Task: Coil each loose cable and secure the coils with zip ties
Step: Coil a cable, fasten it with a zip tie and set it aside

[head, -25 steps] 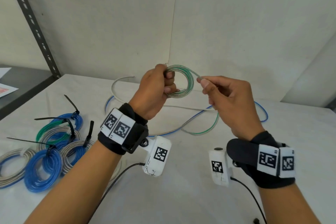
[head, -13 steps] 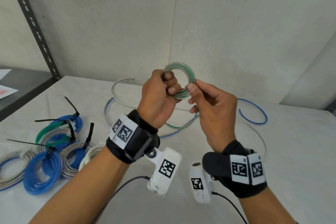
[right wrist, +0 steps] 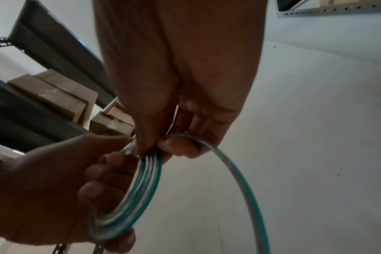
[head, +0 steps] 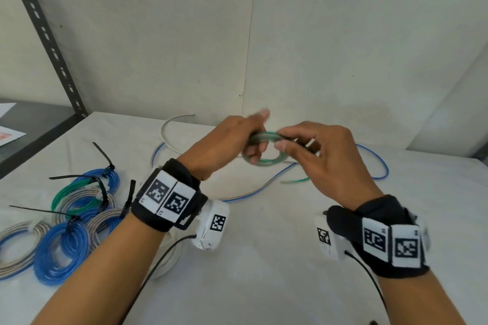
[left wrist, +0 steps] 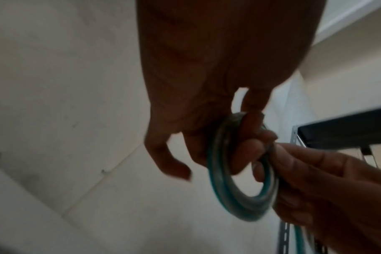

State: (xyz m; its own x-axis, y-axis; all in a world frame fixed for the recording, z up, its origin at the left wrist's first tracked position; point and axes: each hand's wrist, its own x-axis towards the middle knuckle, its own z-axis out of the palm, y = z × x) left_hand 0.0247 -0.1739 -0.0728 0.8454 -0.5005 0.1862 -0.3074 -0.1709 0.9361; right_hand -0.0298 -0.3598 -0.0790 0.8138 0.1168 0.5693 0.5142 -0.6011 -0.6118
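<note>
Hands (head: 280,150) gripping green-grey coil (head: 266,162), tied coils (head: 68,216) leftward

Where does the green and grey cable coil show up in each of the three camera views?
Head: the green and grey cable coil sits centre, above the table, between both hands.
Left wrist: coil lower centre-right, below the palm.
Right wrist: coil lower left of centre.
Shared landmark: the left hand gripping the coil, seen in all three.

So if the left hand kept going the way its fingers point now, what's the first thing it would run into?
Probably the right hand: the left hand points across at it over the green coil that both grip, and their fingers nearly touch. Depth is hard to judge.
</note>
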